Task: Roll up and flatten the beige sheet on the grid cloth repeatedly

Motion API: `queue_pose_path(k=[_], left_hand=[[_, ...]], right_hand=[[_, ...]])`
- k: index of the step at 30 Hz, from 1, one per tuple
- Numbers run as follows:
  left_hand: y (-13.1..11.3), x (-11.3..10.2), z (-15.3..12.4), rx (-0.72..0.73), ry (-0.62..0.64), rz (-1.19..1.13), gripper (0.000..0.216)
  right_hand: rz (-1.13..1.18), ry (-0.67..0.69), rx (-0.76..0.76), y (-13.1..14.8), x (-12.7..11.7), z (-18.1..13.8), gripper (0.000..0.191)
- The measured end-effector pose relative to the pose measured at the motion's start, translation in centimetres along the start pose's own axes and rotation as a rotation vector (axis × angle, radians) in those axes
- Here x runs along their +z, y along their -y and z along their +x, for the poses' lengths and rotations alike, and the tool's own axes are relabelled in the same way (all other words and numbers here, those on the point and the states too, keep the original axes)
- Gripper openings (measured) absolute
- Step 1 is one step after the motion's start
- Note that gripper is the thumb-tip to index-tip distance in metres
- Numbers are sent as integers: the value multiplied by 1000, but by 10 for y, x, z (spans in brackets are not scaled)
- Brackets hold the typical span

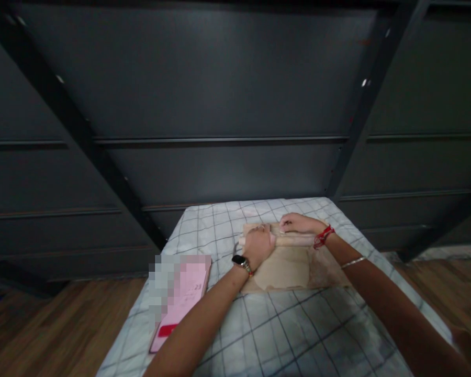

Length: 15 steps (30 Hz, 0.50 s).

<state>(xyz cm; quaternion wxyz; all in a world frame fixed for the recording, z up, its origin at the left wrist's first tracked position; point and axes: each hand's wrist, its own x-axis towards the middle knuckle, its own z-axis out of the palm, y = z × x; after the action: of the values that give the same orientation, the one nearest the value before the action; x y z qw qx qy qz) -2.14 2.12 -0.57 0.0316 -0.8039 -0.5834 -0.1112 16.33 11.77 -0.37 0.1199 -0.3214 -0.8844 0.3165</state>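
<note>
Left hand (258, 245): its grip is curled shut over the left end of a wooden rolling pin (286, 240), knuckles up, palm bearing down. A dark watch sits on that wrist. Right hand (298, 223): fingers laid flat and fairly straight along the top of the pin toward its right end, touching it; whether they close round it I cannot tell, it reads more as a press than a clasp. Red thread and a thin bangle on that forearm.

The pin lies crosswise, near the far edge of a wooden board (329, 272). With a hand on each half, weight falls evenly on both sides, which I judge suits rolling. Just nearer than the pin, a pale flat sheet of dough (282, 269) lies on the board, roundish, touching or almost touching the pin; the exact contact is too dim to tell.

The board rests on a white checked sheet (282, 330) covering what looks like a narrow bed or padded table, likely a soft, giving base.

Left of the left forearm, well apart from the board, a pink booklet (182, 301) lies flat on the sheet; part of it is blurred out. Behind stands a dark panelled wall (220, 94) with slanted beams, close to the far end. Wooden floor (58, 324) on both sides. Nothing lies between hands and dough.
</note>
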Motion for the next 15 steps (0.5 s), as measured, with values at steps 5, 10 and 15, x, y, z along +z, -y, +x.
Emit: queue_pose_path(k=[5,10,15], left_hand=[[-1,0,-5,-1,-25,-6,28],[-3,3,-22,59,-75,-11,39],[-3,0,-28,101,-44,-5,41]], right_hand=[[-222,-24,-37,13,9,1,9],[-263,-33,48,18,11,3,7],[-225,-31,102,17,11,3,8]])
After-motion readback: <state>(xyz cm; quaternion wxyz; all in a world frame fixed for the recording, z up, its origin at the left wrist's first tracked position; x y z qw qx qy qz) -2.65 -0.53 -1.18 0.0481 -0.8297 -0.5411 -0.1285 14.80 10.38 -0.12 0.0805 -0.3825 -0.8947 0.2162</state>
